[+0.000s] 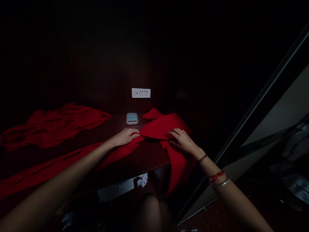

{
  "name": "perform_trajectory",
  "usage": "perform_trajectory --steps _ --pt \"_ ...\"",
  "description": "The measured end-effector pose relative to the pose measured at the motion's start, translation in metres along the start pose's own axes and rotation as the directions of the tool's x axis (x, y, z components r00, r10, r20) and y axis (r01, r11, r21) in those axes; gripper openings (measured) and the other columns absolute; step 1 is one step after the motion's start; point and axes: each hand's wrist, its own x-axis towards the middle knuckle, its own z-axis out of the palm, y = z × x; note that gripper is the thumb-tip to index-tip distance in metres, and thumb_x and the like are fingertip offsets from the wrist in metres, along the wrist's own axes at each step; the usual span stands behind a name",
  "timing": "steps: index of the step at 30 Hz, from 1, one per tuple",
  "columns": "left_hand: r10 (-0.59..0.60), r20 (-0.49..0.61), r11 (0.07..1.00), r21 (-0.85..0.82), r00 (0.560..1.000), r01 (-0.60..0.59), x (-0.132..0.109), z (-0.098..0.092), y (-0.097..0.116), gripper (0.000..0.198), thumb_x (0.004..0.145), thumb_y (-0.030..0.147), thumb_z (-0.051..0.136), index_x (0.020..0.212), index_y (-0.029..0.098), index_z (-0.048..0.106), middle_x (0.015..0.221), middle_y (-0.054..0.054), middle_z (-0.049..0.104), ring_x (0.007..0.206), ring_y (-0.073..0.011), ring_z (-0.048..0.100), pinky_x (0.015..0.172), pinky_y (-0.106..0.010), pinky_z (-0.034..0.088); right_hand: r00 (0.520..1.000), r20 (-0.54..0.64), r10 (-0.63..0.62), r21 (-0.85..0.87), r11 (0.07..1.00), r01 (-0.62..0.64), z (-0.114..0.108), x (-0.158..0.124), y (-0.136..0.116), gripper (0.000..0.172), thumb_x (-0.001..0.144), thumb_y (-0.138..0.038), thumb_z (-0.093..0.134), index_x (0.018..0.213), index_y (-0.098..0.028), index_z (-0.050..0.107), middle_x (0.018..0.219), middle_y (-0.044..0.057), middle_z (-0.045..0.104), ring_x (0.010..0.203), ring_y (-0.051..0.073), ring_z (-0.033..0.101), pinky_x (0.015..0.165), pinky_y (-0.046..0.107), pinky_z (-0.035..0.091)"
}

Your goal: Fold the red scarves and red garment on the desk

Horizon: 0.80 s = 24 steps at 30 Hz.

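A length of red cloth (166,124) lies over the right part of a dark wooden table (149,158) and hangs down past its front edge. At the cloth's left corner, my left hand (126,136) is closed, pinching the edge between thumb and fingers. My right hand (182,139) rests on the same cloth farther right, fingers bent over its front edge, the thumb partly hidden. From beneath my left hand and forearm, a long red strip (116,158) runs off to the left along the table.
A heap of crumpled red fabric (65,124) lies at the back left. Near the wall stands a lit phone (132,118), below a white socket panel (141,93). Under the table are pale papers (116,189). A slanted metal-edged panel (263,87) bounds the right side.
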Motion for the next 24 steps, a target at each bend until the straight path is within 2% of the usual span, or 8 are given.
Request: perform_trajectory --steps 5,7,9,12,14,18,22,24 --pt "-0.161 -0.018 0.984 0.072 0.987 0.162 0.018 -0.012 -0.023 0.027 0.078 0.031 0.035 0.073 0.015 0.056 0.077 -0.004 0.058 0.074 -0.0176 0.053 0.070 -0.024 0.037 0.995 -0.070 0.070 0.193 0.980 -0.056 0.008 0.023 0.013 0.021 0.079 -0.017 0.039 0.098 -0.015 0.049 0.086 0.007 0.054 0.078 0.014 0.048 0.071 0.025 0.034" --pt "-0.252 -0.049 0.945 0.205 0.967 0.256 0.027 -0.011 -0.022 0.024 0.076 0.028 0.038 0.085 0.015 0.056 0.085 -0.007 0.058 0.081 -0.0207 0.053 0.073 -0.027 0.037 0.986 -0.097 0.138 0.320 0.942 -0.100 0.011 0.033 0.023 0.022 0.076 -0.015 0.043 0.098 -0.013 0.048 0.080 0.005 0.056 0.071 0.012 0.049 0.066 0.022 0.035" --pt "-0.252 -0.113 0.909 0.314 0.961 0.275 0.038 -0.002 -0.011 0.031 0.073 0.024 0.043 0.102 0.016 0.051 0.097 -0.010 0.054 0.088 -0.0232 0.051 0.076 -0.031 0.036 0.975 -0.095 0.200 0.411 0.900 -0.145 0.014 0.042 0.032 0.024 0.073 -0.014 0.046 0.097 -0.013 0.047 0.072 0.002 0.056 0.064 0.011 0.050 0.062 0.021 0.035" --pt "-0.102 -0.147 0.925 0.349 0.984 0.148 0.060 0.024 0.017 0.055 0.067 0.027 0.054 0.119 0.020 0.037 0.113 -0.011 0.044 0.100 -0.0250 0.044 0.082 -0.034 0.034 0.961 -0.056 0.271 0.514 0.833 -0.205 0.016 0.052 0.039 0.024 0.069 -0.015 0.048 0.094 -0.015 0.046 0.064 -0.002 0.054 0.057 0.010 0.048 0.057 0.021 0.035" --pt "-0.045 -0.143 0.954 0.288 0.989 0.085 0.078 0.044 0.033 0.064 0.062 0.033 0.060 0.119 0.020 0.035 0.113 -0.010 0.044 0.101 -0.0242 0.043 0.081 -0.033 0.035 0.955 -0.022 0.295 0.571 0.788 -0.231 0.015 0.056 0.041 0.024 0.068 -0.016 0.050 0.092 -0.016 0.045 0.063 -0.003 0.053 0.056 0.009 0.048 0.056 0.020 0.036" --pt "-0.015 -0.162 0.993 0.117 0.987 0.034 0.111 0.062 0.042 0.038 0.067 0.021 0.057 0.103 0.016 0.050 0.087 -0.004 0.058 0.081 -0.0145 0.053 0.071 -0.022 0.040 0.949 -0.008 0.317 0.594 0.765 -0.250 0.007 0.049 0.042 0.026 0.066 -0.018 0.052 0.091 -0.017 0.044 0.069 -0.002 0.053 0.060 0.010 0.048 0.058 0.021 0.037" --pt "0.084 -0.091 0.990 0.118 0.992 -0.073 0.123 0.053 0.034 0.021 0.069 0.019 0.055 0.089 0.015 0.058 0.077 -0.003 0.060 0.074 -0.0137 0.054 0.066 -0.020 0.040 0.938 -0.113 0.326 0.391 0.883 -0.260 -0.001 0.028 0.041 0.041 0.059 -0.016 0.060 0.097 -0.017 0.044 0.087 0.004 0.049 0.077 0.013 0.046 0.068 0.024 0.037" --pt "0.130 -0.049 0.978 0.170 0.990 -0.120 0.122 0.048 0.031 0.018 0.071 0.019 0.052 0.088 0.016 0.059 0.077 -0.003 0.059 0.076 -0.0146 0.053 0.066 -0.020 0.039 0.936 -0.104 0.337 0.309 0.905 -0.292 0.001 0.019 0.039 0.040 0.057 -0.013 0.060 0.094 -0.016 0.045 0.087 0.004 0.048 0.078 0.014 0.045 0.069 0.024 0.036"
